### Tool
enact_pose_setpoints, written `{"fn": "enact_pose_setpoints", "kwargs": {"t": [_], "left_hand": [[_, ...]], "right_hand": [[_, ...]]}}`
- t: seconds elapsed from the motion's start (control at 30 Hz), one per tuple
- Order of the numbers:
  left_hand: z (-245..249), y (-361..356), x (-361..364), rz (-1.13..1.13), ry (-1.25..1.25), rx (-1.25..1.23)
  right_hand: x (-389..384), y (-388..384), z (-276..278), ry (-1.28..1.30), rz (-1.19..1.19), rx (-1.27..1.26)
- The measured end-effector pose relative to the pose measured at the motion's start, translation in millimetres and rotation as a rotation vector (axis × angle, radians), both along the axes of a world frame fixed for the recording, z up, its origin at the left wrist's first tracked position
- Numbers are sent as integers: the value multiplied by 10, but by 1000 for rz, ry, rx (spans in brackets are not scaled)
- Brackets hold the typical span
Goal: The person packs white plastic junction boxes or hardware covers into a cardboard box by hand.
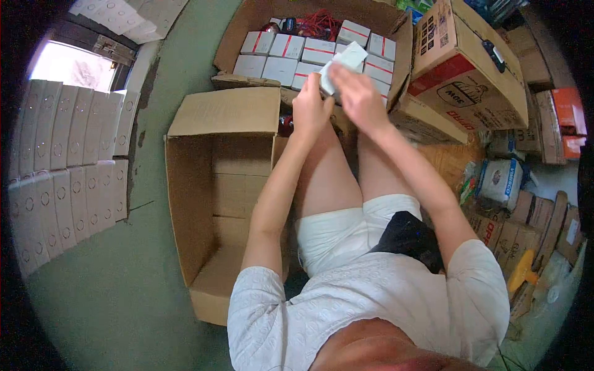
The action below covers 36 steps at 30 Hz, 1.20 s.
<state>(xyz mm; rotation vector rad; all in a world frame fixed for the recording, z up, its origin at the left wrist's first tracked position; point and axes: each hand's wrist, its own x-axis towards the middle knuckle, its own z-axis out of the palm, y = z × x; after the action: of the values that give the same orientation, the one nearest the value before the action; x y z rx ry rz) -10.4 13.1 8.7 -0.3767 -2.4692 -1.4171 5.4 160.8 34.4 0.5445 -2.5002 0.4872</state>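
Note:
A small white box (352,57) is held up over the near part of a large open carton (232,31). My left hand (311,104) has its fingers closed round the lower left end of this box. My right hand (357,93) is blurred and lies across the box's near side; its finger positions are smeared by motion. Behind and around the hands, the carton holds rows of white boxes (286,46), several with a red stripe. Red wire (320,25) lies at the carton's far side.
An open carton (189,210) stands left of my legs. White boxes (59,130) are stacked along the left. Printed cartons (461,93) stand at the right, with a blue-and-white package (500,179) and a yellow object (523,271) farther down.

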Motion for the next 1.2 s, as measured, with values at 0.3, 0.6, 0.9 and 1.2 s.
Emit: {"fn": "enact_pose_setpoints", "kwargs": {"t": [0.3,0.6,0.9,1.2], "left_hand": [[72,3,5,-28,60,30],[99,33,-17,-273,-169,487],[-141,6,-56,-219,108,-44],[-359,102,-44,-1,-232,82]], "right_hand": [[-451,436,112,184,-130,-224],[-241,522,458,-251,35,-454],[96,292,383,-185,101,-257],[211,101,106,-191,193,-53]]}}
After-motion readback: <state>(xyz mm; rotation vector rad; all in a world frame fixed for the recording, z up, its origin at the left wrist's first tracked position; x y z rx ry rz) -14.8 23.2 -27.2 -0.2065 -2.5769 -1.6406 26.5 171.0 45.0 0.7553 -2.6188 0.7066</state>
